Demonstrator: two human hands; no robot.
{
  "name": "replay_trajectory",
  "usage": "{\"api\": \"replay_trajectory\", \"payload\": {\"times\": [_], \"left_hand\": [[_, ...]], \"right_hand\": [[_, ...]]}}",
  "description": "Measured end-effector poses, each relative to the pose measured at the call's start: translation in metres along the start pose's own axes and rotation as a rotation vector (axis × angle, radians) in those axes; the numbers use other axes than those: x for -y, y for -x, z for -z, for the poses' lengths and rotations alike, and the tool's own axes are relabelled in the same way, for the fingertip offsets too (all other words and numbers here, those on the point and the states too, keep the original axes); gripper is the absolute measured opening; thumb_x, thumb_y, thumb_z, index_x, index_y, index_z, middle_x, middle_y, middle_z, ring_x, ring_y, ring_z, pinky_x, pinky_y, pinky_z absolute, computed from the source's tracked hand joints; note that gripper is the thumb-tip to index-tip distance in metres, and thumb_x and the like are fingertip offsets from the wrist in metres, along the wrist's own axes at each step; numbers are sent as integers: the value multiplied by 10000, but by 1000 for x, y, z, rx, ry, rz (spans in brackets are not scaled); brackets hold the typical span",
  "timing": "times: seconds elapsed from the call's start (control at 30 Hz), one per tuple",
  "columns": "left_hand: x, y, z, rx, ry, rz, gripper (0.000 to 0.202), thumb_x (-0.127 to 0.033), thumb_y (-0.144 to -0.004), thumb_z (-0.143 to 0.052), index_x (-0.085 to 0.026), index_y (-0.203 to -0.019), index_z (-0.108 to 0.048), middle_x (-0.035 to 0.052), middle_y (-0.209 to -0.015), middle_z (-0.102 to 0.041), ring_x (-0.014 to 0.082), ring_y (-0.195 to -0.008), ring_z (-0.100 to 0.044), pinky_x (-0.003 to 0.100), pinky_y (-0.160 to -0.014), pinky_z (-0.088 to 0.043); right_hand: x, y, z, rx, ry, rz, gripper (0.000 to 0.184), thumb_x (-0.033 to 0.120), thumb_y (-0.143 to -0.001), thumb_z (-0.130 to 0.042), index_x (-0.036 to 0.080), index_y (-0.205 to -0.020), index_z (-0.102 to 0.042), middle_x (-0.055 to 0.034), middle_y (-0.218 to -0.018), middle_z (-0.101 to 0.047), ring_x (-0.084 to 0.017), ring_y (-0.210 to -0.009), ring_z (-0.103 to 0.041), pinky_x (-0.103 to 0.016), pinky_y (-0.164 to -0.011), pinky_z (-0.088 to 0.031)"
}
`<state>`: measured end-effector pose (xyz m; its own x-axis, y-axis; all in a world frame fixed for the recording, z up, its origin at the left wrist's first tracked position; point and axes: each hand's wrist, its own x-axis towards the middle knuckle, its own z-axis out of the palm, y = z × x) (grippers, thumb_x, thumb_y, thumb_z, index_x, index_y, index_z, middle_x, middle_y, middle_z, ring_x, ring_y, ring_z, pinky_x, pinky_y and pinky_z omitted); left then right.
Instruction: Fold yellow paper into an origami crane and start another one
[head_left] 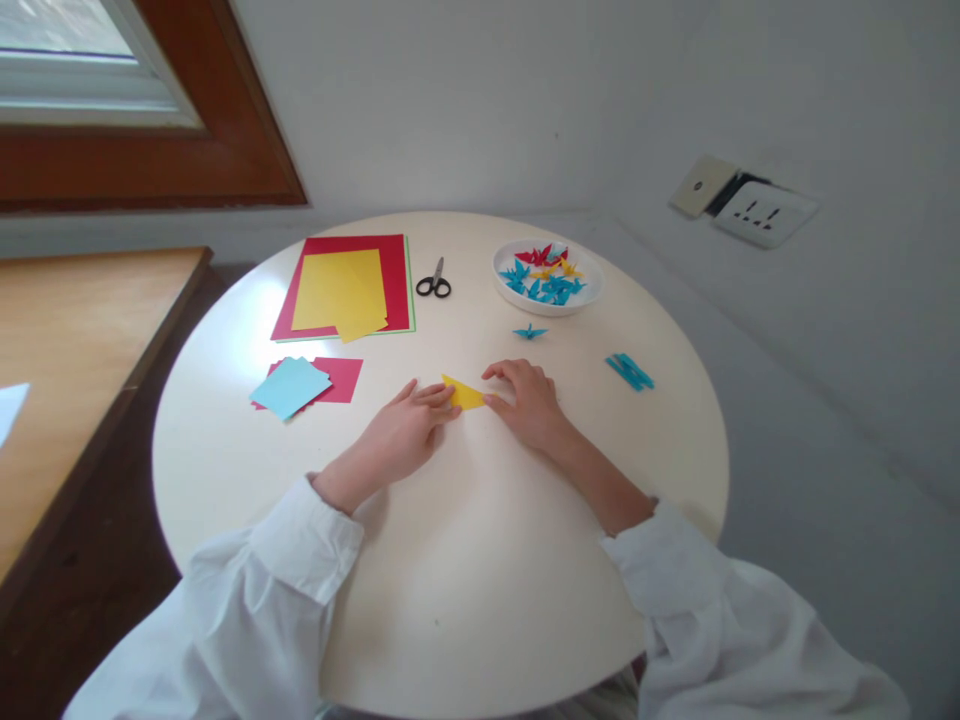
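A small piece of yellow paper [468,397], folded into a triangle, lies on the round white table between my hands. My left hand [405,428] rests over its left part, fingers stretched out and pressing it flat, so that part is hidden. At the paper's right corner is the thumb of my right hand [531,402]; its index finger is held apart from the thumb and curves above the tabletop. Just beyond my right hand stands a small blue paper crane [530,332].
A white dish [512,297] at the back right holds several red, yellow and blue cranes. Folded blue strips [630,371] lie to the right. Black-handled scissors [434,283] lie beside large yellow sheets [337,290] on red ones. Light-blue squares [291,387] overlap pink paper [343,378] at left.
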<state>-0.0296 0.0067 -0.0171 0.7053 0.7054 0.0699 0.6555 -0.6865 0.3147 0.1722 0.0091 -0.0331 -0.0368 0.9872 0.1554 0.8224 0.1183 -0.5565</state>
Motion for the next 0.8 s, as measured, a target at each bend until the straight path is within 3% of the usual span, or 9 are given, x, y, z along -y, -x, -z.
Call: {"api": "replay_trajectory", "payload": {"times": [0.13,0.2,0.3,0.37,0.53,0.8], "left_hand": [[1,-1,-3,-7,-1,24,404,-116,-863,-351,-207,-1147,-625,93,-1312,-562,223,-1264,-469,516,-1104,-249],[0,0,-4,-14,4,33,413,-114,-861,-348,-204,-1158,-620,96,-1316,-559,231,-1276,-455,523,-1095,-262],[-2,0,-2,-13,15,18,429,-115,-867,-340,-223,-1189,-602,80,-1329,-550,223,-1276,-453,520,-1096,-260],[-4,0,0,1,12,17,436,-120,-876,-332,-242,-1207,-589,64,-1339,-544,214,-1266,-463,522,-1102,-249],[-7,0,5,14,-7,47,416,-138,-886,-340,-250,-1198,-593,49,-1331,-552,211,-1270,-461,521,-1107,-243],[-6,-1,1,4,-25,50,379,-144,-880,-356,-207,-1139,-625,88,-1311,-567,219,-1274,-459,522,-1092,-273]], "right_hand": [[-6,6,-4,-183,-123,85,269,63,-753,-447,222,-877,-626,-57,-946,-648,-224,-929,-585,-400,-834,-414],[-4,13,-6,-255,-85,196,285,60,-785,-424,209,-878,-649,-65,-949,-653,-208,-943,-588,-386,-843,-395],[6,27,-6,-181,66,411,280,95,-848,-444,210,-993,-655,-64,-1020,-669,-196,-992,-584,-392,-870,-341],[13,34,-6,-110,162,471,239,148,-883,-453,214,-985,-659,-65,-1067,-670,-202,-1024,-572,-402,-877,-317],[14,38,-3,-102,331,478,248,199,-904,-451,241,-1000,-676,-62,-1182,-647,-233,-1123,-518,-436,-937,-280],[-11,38,5,-190,373,328,234,188,-876,-496,233,-988,-696,-67,-1156,-674,-244,-1094,-549,-452,-931,-306]]}}
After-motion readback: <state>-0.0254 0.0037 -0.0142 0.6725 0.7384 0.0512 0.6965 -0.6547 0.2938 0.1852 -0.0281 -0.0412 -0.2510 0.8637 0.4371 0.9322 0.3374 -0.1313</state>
